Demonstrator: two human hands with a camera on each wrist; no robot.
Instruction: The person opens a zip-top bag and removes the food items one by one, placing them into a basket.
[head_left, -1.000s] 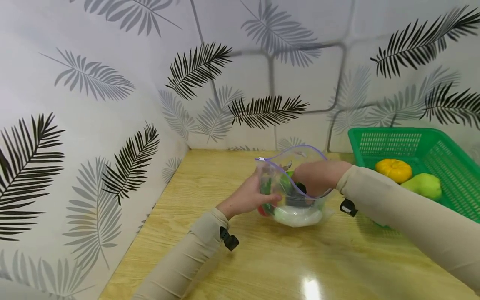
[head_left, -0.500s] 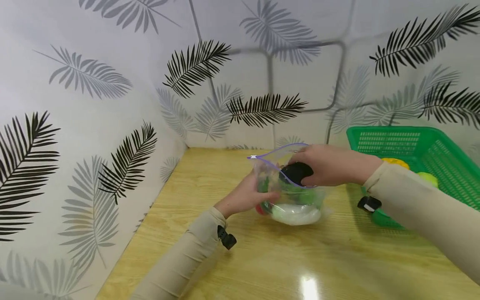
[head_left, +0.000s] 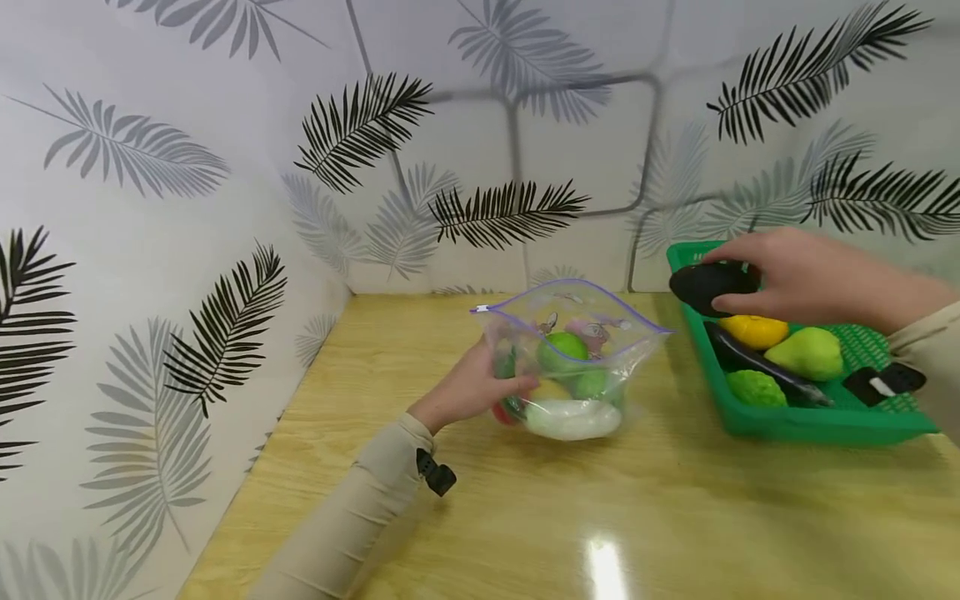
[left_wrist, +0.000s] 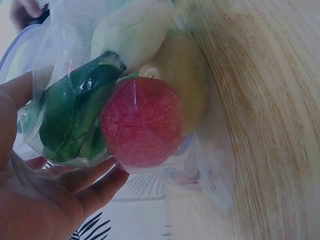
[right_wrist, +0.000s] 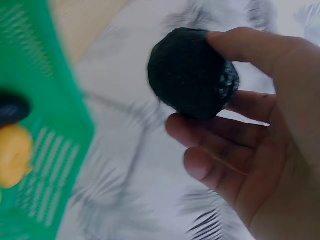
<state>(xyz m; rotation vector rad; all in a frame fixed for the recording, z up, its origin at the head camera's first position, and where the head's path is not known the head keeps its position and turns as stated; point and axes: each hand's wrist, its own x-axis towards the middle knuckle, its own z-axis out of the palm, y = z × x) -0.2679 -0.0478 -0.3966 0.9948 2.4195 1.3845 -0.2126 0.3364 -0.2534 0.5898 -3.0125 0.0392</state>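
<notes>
My right hand (head_left: 810, 275) holds a dark, nearly black avocado (head_left: 708, 287) above the green basket's left back corner. In the right wrist view, thumb and fingers grip the avocado (right_wrist: 190, 72) from opposite sides. My left hand (head_left: 476, 383) grips the left side of a clear zip bag (head_left: 633, 358), thumb in front and fingers behind. The bag's purple-edged mouth gapes, its white slider at the left end. Inside show a round green fruit (head_left: 562, 350), a long white vegetable (head_left: 573, 419), a red apple-like fruit (left_wrist: 142, 122), a dark green vegetable (left_wrist: 80, 107) and a yellowish one (left_wrist: 180, 80).
The green basket (head_left: 825, 429) stands right of the bag. In it lie a yellow pumpkin (head_left: 753, 331), an eggplant (head_left: 772, 367), a green pear-shaped fruit (head_left: 810, 354) and a bumpy green vegetable (head_left: 756, 388). Leaf-patterned walls (head_left: 480, 158) border the wooden table (head_left: 510, 508).
My right hand has come out of the bag with the avocado and moved right, over the basket. The left hand keeps its hold on the bag. The head view has shifted slightly right.
</notes>
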